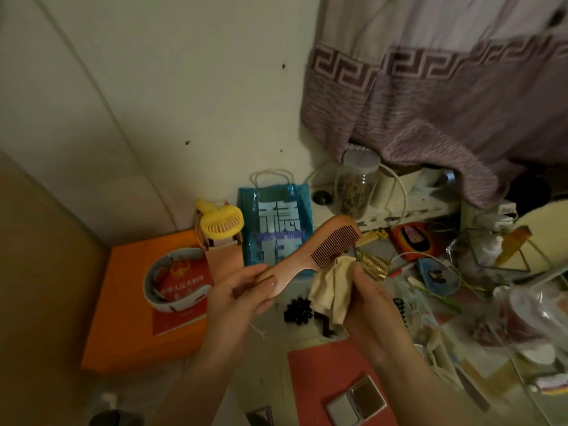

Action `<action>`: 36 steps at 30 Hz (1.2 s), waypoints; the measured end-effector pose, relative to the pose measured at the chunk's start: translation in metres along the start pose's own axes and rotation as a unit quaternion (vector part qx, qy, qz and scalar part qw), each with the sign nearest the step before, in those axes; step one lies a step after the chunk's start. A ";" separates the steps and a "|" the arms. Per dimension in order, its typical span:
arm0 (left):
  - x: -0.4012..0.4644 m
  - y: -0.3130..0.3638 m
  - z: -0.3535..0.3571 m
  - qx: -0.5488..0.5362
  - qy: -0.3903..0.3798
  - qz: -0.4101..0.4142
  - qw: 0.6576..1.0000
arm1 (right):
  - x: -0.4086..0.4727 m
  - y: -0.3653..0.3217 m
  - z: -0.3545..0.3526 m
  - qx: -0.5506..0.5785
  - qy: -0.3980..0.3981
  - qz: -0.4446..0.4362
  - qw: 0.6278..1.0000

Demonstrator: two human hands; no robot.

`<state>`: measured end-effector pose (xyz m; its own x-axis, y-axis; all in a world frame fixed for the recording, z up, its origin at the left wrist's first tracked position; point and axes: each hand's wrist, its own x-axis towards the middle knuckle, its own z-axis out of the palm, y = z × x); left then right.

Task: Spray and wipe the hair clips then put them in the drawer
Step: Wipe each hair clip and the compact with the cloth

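A cluttered table (270,342) is sitting against a pale wall, with a purple patterned curtain (430,96) hanging over its far right side. The left hand (236,299) is gripping the handle of a wooden comb (310,253), thumb lying along it, and holding it tilted up over the table with the teeth facing right. The right hand (368,299) is pinching a cream cloth (330,290) just below the comb's teeth. A gold hair clip (373,267) is lying just beyond the right fingers, and a black beaded clip (297,310) is lying on the table under the comb. Behind the comb a blue bag (273,222) is standing with large pale Chinese characters too blurred to read. A yellow fan (219,222) is standing beside it. On an orange box (123,333) a red booklet (181,284) is showing gold print reading 中华人民共和国. A jar (356,186) is standing near the wall.
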<state>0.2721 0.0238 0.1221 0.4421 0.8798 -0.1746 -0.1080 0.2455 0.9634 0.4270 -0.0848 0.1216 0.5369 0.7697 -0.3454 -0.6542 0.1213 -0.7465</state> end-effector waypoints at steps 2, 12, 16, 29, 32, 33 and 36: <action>-0.003 0.011 0.001 0.003 0.007 0.020 1.000 | -0.002 -0.007 0.014 0.034 -0.020 -0.006 0.999; -0.017 0.048 -0.003 0.004 0.042 0.087 0.995 | -0.010 -0.029 0.057 0.144 -0.090 0.063 0.983; -0.021 0.057 -0.004 0.013 0.045 0.105 0.993 | -0.013 -0.030 0.069 0.131 -0.117 0.040 0.984; -0.029 0.073 -0.005 0.042 -0.001 0.106 0.994 | -0.024 -0.049 0.086 0.048 -0.021 -0.043 0.998; -0.026 0.077 -0.012 0.050 -0.017 0.091 0.994 | -0.021 -0.062 0.082 0.040 -0.004 -0.059 0.997; -0.025 0.078 -0.015 0.054 -0.021 0.085 0.995 | -0.020 -0.067 0.080 0.034 -0.002 -0.065 0.997; -0.023 0.082 -0.022 0.067 -0.029 0.081 0.994 | -0.016 -0.079 0.074 0.025 -0.003 -0.085 0.996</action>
<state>0.2336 0.0325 0.2006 0.4790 0.8778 -0.0076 -0.0635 0.0432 0.9970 0.4306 -0.0603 0.2281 0.6384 0.7395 -0.2132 -0.5806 0.2809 -0.7642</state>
